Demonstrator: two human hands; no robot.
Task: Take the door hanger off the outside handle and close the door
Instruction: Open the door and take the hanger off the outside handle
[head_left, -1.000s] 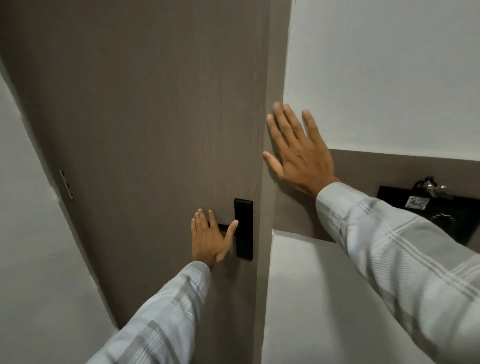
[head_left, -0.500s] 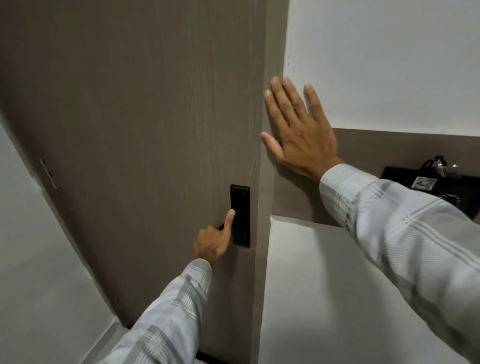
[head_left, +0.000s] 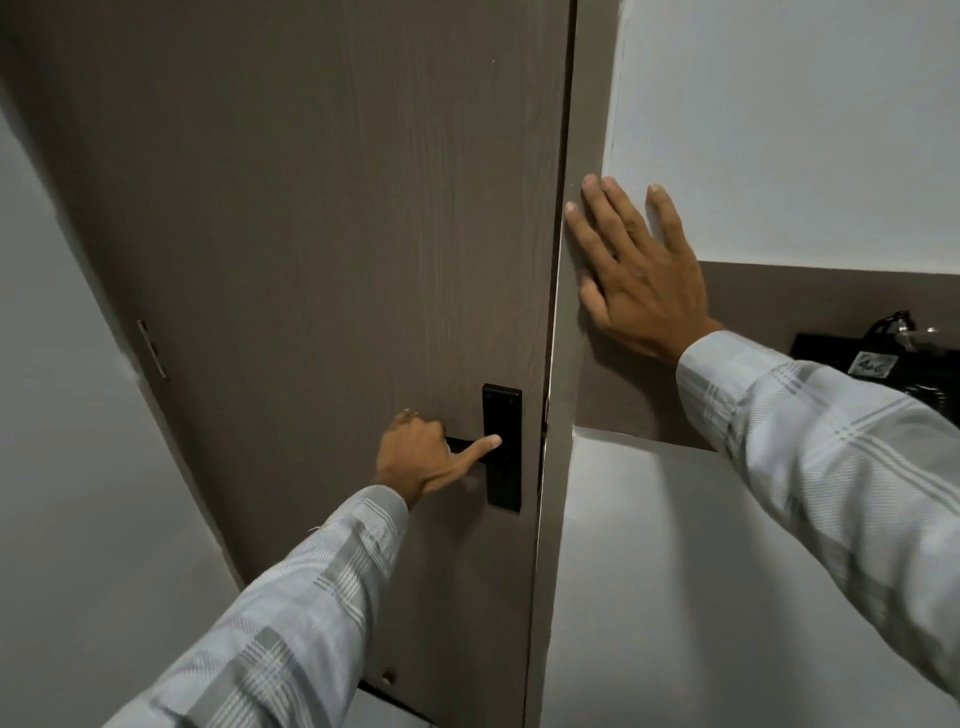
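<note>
A brown wood-grain door (head_left: 337, 234) fills the middle of the view, its right edge lying close against the frame (head_left: 558, 467). Low on the door sits a black handle plate (head_left: 501, 405) with a black lever (head_left: 460, 446). My left hand (head_left: 421, 457) is curled around the lever, thumb stretched onto the plate. My right hand (head_left: 636, 280) lies flat, fingers spread, on the frame and the brown wall panel beside it. No door hanger is in view; the outside handle is hidden behind the door.
A white wall (head_left: 779, 130) rises at the right, with a white ledge (head_left: 675, 571) below the brown panel. A black object with a small tag (head_left: 878, 364) sits at the far right. A hinge (head_left: 153, 348) shows at the door's left edge beside another white wall (head_left: 52, 415).
My left hand went from an open palm on the lever to fingers curled around it. The door edge has come closer to the frame. My right hand stays flat on the frame.
</note>
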